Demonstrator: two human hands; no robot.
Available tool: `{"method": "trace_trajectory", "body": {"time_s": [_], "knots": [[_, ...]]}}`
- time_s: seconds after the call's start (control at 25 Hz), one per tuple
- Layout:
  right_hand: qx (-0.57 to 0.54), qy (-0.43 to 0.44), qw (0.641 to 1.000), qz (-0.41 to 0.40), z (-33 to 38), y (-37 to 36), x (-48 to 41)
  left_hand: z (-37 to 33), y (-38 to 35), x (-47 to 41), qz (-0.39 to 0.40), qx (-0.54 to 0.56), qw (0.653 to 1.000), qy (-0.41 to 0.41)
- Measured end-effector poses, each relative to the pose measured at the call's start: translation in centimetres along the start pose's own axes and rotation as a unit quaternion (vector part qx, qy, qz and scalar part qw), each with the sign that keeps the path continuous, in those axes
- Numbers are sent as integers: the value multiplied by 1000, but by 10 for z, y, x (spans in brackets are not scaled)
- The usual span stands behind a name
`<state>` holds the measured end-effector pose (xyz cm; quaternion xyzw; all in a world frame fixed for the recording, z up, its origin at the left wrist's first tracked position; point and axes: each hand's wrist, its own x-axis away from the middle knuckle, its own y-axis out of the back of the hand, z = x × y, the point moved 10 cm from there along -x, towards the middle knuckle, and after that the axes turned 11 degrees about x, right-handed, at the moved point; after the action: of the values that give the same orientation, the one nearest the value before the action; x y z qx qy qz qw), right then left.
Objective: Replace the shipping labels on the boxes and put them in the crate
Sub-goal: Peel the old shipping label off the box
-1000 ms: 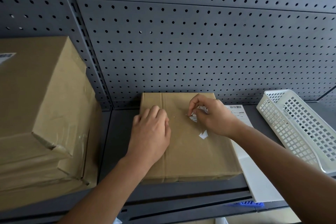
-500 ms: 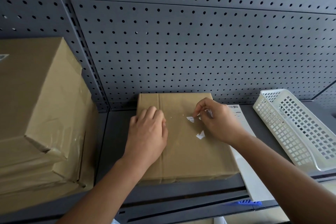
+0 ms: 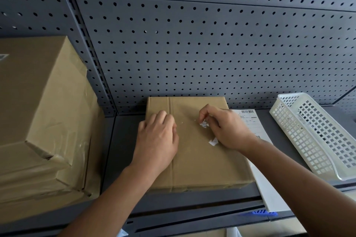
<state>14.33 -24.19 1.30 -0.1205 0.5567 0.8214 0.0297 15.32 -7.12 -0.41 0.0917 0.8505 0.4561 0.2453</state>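
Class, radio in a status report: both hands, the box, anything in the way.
Left hand rests on box. Right hand pinches label scrap. Second scrap on box top. Nothing blocking.

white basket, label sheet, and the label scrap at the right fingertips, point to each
white basket (image 3: pixel 300 146), head view, latticed left wall
label sheet (image 3: pixel 269 194), head view, blank lower part
label scrap (image 3: pixel 203 123), head view, its curled white edge

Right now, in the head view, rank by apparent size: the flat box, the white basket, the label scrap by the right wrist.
1. flat box
2. white basket, cut by the frame
3. label scrap
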Motion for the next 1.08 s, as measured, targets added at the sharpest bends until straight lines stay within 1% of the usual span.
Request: {"method": "trace_trajectory", "body": {"time_s": [0.16, 0.32, 0.56, 0.68, 0.76, 0.92, 1.08], "knots": [[19, 24, 1000, 4, 4, -1, -1, -1, 0, 0, 1, 3, 1000, -4], [-18, -1, 1000, 0, -5, -1, 1, -1, 1, 0, -5, 3, 1000, -3], [10, 16, 1000, 12, 3, -4, -2, -1, 0, 0, -8, 1, 1000, -3], [-12, -1, 1000, 18, -6, -6, 0, -1, 1, 0, -8, -2, 1000, -1], [-20, -6, 1000, 4, -8, -3, 0, -1, 1, -1, -7, -3, 1000, -2], [8, 26, 1000, 10, 3, -7, -2, 0, 0, 0, -6, -8, 1000, 0], [-27, -4, 1000, -1, -9, -2, -1, -1, 2, 0, -10, -4, 1000, -1]]}}
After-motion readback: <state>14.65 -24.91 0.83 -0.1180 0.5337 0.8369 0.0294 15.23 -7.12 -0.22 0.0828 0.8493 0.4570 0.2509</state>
